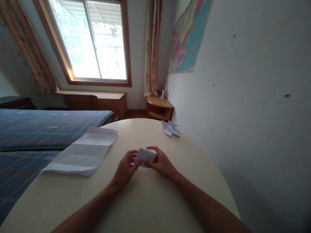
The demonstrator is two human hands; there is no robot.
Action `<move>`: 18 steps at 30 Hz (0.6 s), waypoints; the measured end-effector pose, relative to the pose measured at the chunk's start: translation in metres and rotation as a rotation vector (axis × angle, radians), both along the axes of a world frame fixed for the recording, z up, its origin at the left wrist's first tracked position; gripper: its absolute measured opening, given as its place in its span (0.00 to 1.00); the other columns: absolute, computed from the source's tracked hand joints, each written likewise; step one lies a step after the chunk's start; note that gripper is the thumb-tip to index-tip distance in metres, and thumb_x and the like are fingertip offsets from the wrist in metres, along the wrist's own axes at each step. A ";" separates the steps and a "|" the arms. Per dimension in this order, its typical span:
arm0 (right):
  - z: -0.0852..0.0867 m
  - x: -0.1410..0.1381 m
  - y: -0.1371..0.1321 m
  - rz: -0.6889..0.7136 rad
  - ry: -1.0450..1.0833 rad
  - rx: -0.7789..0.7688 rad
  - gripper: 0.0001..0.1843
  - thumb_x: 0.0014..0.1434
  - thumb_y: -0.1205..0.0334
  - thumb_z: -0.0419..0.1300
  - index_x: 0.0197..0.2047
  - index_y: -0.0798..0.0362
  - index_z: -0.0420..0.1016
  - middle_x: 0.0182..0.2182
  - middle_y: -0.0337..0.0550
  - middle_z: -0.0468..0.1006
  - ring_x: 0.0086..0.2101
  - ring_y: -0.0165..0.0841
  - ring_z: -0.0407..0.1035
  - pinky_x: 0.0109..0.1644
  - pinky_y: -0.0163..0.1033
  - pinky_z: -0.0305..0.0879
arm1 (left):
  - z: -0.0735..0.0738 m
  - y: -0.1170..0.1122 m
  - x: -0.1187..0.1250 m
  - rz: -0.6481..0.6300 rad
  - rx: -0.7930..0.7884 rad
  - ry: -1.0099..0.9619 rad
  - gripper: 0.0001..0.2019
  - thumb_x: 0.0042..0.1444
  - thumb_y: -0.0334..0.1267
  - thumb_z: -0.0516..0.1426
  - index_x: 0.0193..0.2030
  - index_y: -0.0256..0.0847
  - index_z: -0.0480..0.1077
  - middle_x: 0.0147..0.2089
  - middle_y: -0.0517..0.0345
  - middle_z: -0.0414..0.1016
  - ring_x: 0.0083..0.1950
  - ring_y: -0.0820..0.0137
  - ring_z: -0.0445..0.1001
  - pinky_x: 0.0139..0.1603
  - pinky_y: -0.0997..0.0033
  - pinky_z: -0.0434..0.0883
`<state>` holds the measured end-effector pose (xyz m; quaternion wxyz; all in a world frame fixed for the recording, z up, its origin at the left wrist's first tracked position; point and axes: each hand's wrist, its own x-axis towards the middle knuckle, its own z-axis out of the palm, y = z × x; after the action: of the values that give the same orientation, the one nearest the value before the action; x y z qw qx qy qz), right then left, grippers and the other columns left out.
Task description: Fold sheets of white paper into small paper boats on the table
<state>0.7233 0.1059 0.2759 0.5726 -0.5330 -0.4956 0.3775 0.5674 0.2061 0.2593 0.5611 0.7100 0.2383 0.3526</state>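
A small folded piece of white paper (146,155) is held between my two hands, just above the round table's surface. My left hand (126,168) grips its left side, thumb on the near face and fingers behind. On the right, my right hand (163,164) pinches it, with the thumb at its lower edge and the index finger stretched over the top. Parts of the paper's back and several fingertips are hidden.
Creased white sheets (85,153) lie on the cream round table (145,200) at the left. Folded white paper pieces (170,128) stand near the far right edge. A plaid mattress (48,129) adjoins the table's left, and a white wall (243,129) its right.
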 end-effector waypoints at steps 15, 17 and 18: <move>-0.007 0.007 0.002 0.000 -0.201 -0.022 0.15 0.51 0.55 0.69 0.39 0.55 0.75 0.32 0.42 0.79 0.33 0.36 0.73 0.37 0.39 0.70 | 0.006 -0.001 -0.004 0.037 -0.029 -0.088 0.14 0.56 0.50 0.60 0.35 0.40 0.69 0.29 0.59 0.77 0.31 0.67 0.78 0.30 0.71 0.72; -0.007 0.007 0.002 0.012 -0.204 -0.015 0.14 0.52 0.55 0.68 0.38 0.54 0.77 0.32 0.42 0.80 0.33 0.37 0.73 0.37 0.40 0.70 | 0.007 -0.001 -0.004 0.026 -0.033 -0.091 0.15 0.54 0.50 0.61 0.35 0.39 0.69 0.31 0.58 0.78 0.33 0.65 0.79 0.32 0.70 0.74; -0.006 0.007 0.002 0.021 -0.212 -0.013 0.13 0.52 0.55 0.68 0.38 0.54 0.78 0.31 0.41 0.80 0.33 0.37 0.73 0.37 0.40 0.69 | 0.007 -0.001 -0.004 0.023 -0.032 -0.087 0.16 0.54 0.50 0.62 0.37 0.39 0.69 0.32 0.57 0.78 0.35 0.64 0.79 0.33 0.69 0.74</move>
<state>0.7303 0.1076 0.2699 0.5095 -0.5683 -0.5565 0.3283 0.5630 0.2055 0.2667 0.5783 0.6820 0.2275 0.3856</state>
